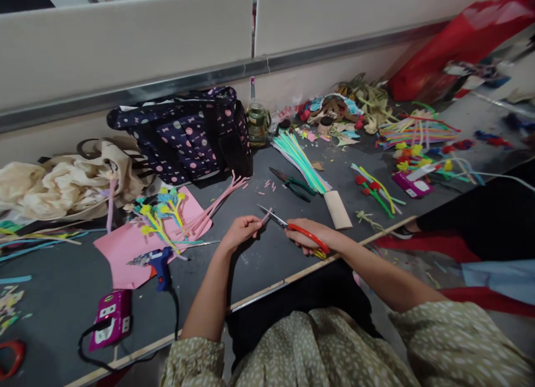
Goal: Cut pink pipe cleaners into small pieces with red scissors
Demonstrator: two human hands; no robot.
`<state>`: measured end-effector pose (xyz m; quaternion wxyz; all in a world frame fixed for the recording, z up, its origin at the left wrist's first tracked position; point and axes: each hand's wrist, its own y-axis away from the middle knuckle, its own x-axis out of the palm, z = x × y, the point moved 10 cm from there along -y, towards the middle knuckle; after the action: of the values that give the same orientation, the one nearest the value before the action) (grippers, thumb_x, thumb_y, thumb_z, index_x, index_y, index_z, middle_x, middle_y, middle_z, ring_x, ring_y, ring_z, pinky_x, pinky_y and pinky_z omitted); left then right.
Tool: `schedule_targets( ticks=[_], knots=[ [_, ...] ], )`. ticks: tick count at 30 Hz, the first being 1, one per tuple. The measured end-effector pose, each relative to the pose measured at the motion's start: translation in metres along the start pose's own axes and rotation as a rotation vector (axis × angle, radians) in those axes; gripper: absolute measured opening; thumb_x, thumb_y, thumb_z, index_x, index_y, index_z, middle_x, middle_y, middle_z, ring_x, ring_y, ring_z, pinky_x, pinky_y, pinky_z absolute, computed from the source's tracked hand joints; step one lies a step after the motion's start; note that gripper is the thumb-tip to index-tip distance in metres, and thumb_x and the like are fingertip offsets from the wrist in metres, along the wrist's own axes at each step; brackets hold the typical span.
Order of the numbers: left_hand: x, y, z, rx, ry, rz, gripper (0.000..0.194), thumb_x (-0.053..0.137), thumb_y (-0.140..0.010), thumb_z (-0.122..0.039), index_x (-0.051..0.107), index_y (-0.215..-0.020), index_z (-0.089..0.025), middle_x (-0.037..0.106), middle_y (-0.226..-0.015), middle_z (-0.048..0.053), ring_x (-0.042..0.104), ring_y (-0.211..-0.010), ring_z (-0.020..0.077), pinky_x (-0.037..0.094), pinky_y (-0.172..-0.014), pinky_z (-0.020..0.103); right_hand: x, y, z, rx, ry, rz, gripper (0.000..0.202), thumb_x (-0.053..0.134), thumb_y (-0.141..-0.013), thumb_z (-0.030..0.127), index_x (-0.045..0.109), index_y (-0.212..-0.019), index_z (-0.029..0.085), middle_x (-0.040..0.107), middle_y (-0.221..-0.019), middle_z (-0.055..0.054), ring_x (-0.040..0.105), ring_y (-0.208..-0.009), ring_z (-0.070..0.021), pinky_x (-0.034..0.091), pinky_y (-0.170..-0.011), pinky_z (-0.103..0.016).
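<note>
Between the fingertips of my left hand [242, 231] is a short pink pipe cleaner [266, 216], its free end pointing up and away. My right hand [321, 229] grips scissors [307, 234] with red-orange handles. Their blades are parted, and the pink pipe cleaner's end lies at or between them; I cannot tell whether they touch it. Several short cut pink pieces [267, 184] lie on the dark table [254, 270] beyond my hands. Left of them stretches a bundle of long pink pipe cleaners [215, 204], partly over a pink sheet [121, 248].
Green-handled pliers [295, 185] and a bundle of green and white pipe cleaners [303, 164] lie ahead. A blue glue gun [162, 267] and a purple power strip [112, 318] sit left. A dotted bag [184, 133] and a jar [258, 124] stand at the back.
</note>
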<state>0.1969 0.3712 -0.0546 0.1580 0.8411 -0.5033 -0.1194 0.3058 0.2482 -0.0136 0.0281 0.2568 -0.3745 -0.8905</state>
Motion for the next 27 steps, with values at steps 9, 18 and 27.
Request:
schedule_targets(
  ticks=[9,18,27],
  knots=[
    [0.000,0.001,-0.001,-0.013,-0.010,-0.008,0.048,0.064,-0.074,-0.056,0.064,-0.091,-0.012,0.050,-0.052,-0.004,0.032,-0.043,0.0051,0.017,-0.046,0.020,0.000,-0.003,0.000,0.024,0.019,0.001,0.022,0.045,-0.092,0.039,0.053,-0.090,0.018,0.056,-0.052,0.001,0.053,-0.038,-0.0093,0.041,-0.040,-0.016],
    [-0.018,0.003,-0.001,0.019,-0.037,-0.010,0.039,0.065,-0.075,-0.050,0.066,-0.089,-0.013,0.055,-0.062,-0.001,0.045,-0.053,0.0089,0.030,-0.054,0.021,-0.003,-0.008,0.003,-0.029,0.049,0.043,0.024,0.041,-0.092,0.037,0.051,-0.083,0.018,0.059,-0.058,-0.002,0.055,-0.039,-0.0118,0.039,-0.037,-0.018],
    [-0.023,0.003,0.004,-0.021,-0.071,-0.030,0.042,0.063,-0.076,-0.052,0.068,-0.092,-0.013,0.054,-0.057,-0.001,0.043,-0.051,0.0088,0.027,-0.050,0.020,-0.013,-0.012,0.014,-0.120,0.204,-0.101,0.024,0.038,-0.093,0.030,0.052,-0.079,0.017,0.063,-0.071,-0.005,0.055,-0.043,-0.0091,0.034,-0.041,-0.017]
  ],
)
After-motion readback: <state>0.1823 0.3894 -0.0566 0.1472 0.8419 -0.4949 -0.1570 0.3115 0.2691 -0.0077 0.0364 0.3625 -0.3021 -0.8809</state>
